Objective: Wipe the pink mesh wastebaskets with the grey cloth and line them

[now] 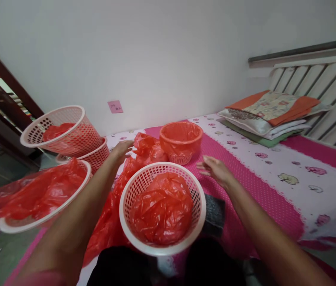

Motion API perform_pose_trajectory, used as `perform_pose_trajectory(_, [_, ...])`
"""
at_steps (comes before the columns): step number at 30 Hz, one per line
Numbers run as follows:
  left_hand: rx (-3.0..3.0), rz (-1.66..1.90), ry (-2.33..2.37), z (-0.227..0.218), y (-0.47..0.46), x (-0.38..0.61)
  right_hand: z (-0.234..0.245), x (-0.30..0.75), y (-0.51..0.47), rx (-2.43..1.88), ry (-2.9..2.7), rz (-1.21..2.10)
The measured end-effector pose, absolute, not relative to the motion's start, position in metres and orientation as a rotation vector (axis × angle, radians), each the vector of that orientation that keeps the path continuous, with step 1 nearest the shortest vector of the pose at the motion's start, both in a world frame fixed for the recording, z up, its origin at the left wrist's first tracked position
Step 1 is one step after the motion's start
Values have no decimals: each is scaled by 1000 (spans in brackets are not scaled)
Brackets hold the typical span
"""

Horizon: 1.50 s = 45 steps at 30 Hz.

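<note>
A white plastic mesh basket [199, 206] sits close in front of me on my lap, with a crumpled red plastic bag [162, 208] stuffed inside. My left hand [121, 152] reaches forward with fingers stretched out, just touching a heap of red plastic bags [148, 153] on the bed. My right hand [215, 169] hovers open beyond the near basket, fingers spread, holding nothing. Between both hands, farther back, stands another basket [181, 158] lined with a red bag [181, 137] folded over its rim.
At the left are three more white baskets holding red bags: a near one [16, 227] and two stacked tilted ones [63, 133]. The bed has a pink and white floral sheet [275, 171]. Folded bedding [270, 115] lies by the headboard. A pink note [115, 106] is on the wall.
</note>
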<state>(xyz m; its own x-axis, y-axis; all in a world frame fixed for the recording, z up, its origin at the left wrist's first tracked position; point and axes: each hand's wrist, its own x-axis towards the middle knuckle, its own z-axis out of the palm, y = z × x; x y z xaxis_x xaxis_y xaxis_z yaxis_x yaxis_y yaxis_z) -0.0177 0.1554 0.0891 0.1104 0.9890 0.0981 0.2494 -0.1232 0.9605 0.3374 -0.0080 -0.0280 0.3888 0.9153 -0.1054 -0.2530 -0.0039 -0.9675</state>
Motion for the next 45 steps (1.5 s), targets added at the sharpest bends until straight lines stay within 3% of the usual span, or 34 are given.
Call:
perform_pose_trajectory(4, [1553, 909, 1241, 76, 67, -68, -47, 300, -80, -1271, -831, 995])
perform_pose_trajectory(11, [1888, 1009, 1357, 12, -62, -72, -64, 238, -111, -1348, -1038, 688])
perform_pose_trajectory(18, [2279, 629, 1693, 2, -65, -30, -73, 237, -111, -1437, -1097, 488])
perform_pose_trajectory(23, [2404, 179, 1593, 22, -54, -3, -75, 242, -114, -1491, -1138, 446])
perform_pose_trajectory(28, [2349, -54, 1437, 9, -49, 11, -76, 242, -113, -1500, -1167, 407])
perform_pose_trajectory(35, [2387, 156, 1149, -11, -42, 0, -74, 241, -114, -1516, -1235, 353])
perform_pose_trajectory(41, [2305, 288, 1179, -12, -45, -6, -74, 242, -115, -1537, -1249, 369])
perform_pose_trajectory(45, [2123, 714, 1139, 0, -42, -6, -70, 245, -112, -1565, -1278, 308])
